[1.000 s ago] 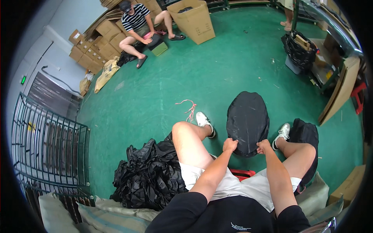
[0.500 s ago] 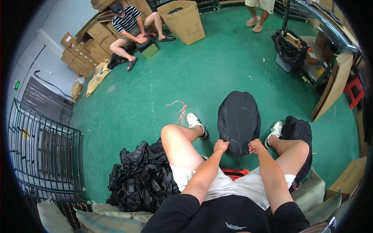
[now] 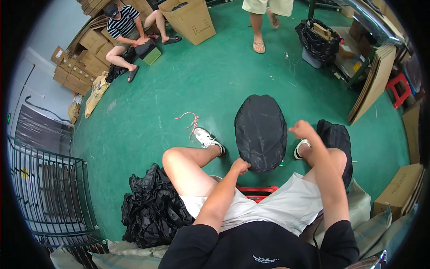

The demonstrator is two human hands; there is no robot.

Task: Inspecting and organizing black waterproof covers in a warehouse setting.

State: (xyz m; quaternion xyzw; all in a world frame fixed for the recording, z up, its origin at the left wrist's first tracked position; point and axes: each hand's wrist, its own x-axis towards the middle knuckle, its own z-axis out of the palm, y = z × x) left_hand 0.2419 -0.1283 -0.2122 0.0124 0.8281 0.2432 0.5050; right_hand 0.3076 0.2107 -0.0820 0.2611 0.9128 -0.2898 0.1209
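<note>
- Head view looked straight down on a seated person, bare knees apart, feet in white sneakers point(image 3: 207, 138) on the green floor point(image 3: 179, 85).
- Between the feet lay a black oval cover of thin matte fabric point(image 3: 261, 131), its near end just in front of a red plastic stool edge point(image 3: 257, 192).
- Left hand point(image 3: 240, 166) was clenched on the near rim of that cover, grip pinching the hem.
- Right hand point(image 3: 303, 129) was lifted off it, beside the cover's right edge and touching nothing; fingers looked loosely curled, grip released as far as the view showed.
- By its look, the cover would handle light and limp, faintly creased, likely a bit slick; it should fold or sag if lifted from one point, so the hem at two opposite edges seemed the sound place to take hold.
- Another dark fabric piece point(image 3: 337, 139) sat by the right knee, and a heap of crumpled black plastic bags point(image 3: 152, 210) lay just beside the left thigh.
- Farther off, a person in a striped shirt point(image 3: 123, 22) sat among stacked cardboard boxes point(image 3: 74, 74), and someone in sandals point(image 3: 260, 45) stood near a large open carton point(image 3: 188, 20).
</note>
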